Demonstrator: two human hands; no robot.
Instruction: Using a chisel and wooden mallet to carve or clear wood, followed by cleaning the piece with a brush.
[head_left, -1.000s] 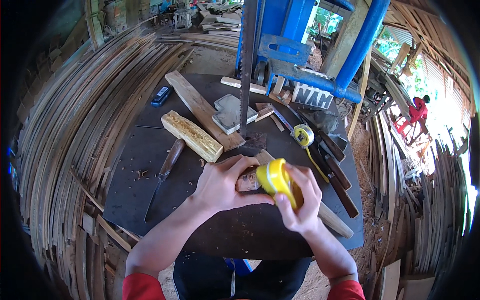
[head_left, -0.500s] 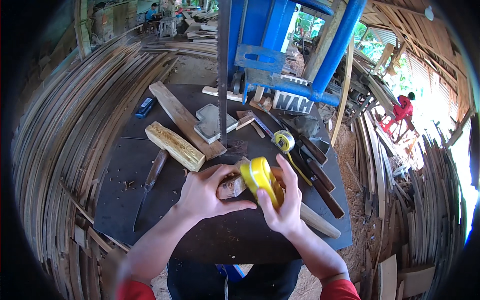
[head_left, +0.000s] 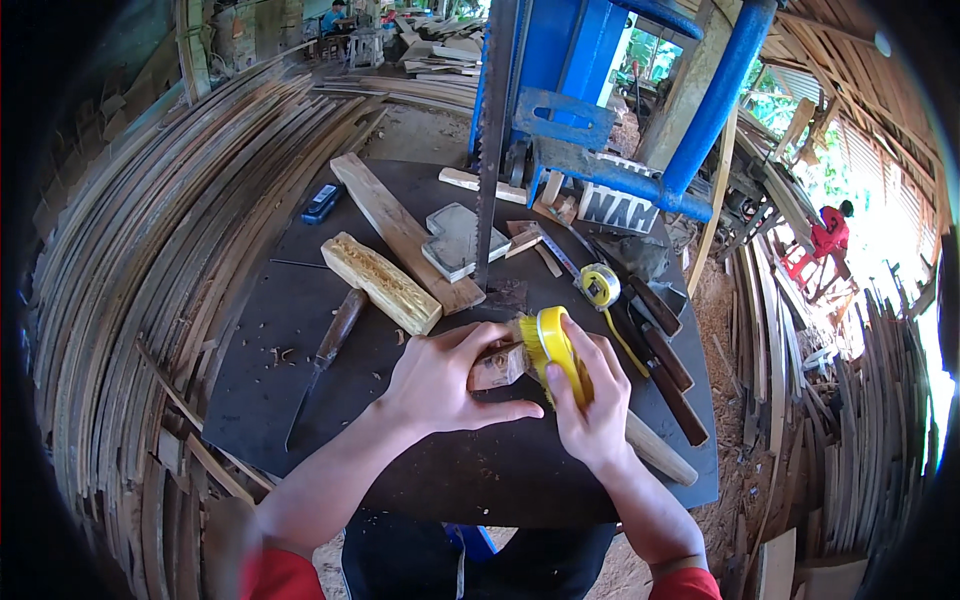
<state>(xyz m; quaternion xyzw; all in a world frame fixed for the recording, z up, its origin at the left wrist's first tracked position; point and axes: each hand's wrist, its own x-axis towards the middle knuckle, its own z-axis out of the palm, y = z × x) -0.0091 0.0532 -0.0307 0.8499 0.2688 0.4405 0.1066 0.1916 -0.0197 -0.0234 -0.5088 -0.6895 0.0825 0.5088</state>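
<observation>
My left hand (head_left: 428,388) is closed around a small wooden block (head_left: 497,369), its end grain facing the right. In my right hand (head_left: 597,412) is a yellow scrub brush (head_left: 562,352), gripped by its back. The brush's yellow bristles point left and meet the block's far right edge, though I cannot tell how firmly they press. Both hands are above the dark table (head_left: 440,480). Left of them lies a knife (head_left: 336,335) with a wooden handle, next to a rough pale wood block (head_left: 382,285).
An upright saw blade (head_left: 490,150) stands just beyond my hands, before a blue machine frame (head_left: 590,180). A yellow tape measure (head_left: 598,285), wooden-handled tools (head_left: 665,362) and a rounded wooden rod (head_left: 662,452) lie right. Stacked planks (head_left: 140,270) flank the table; a person in red (head_left: 830,235) sits far right.
My right hand has turned the brush more upright, so its bristles now face the wooden block. The whole view has shifted slightly, and the left hand keeps its hold.
</observation>
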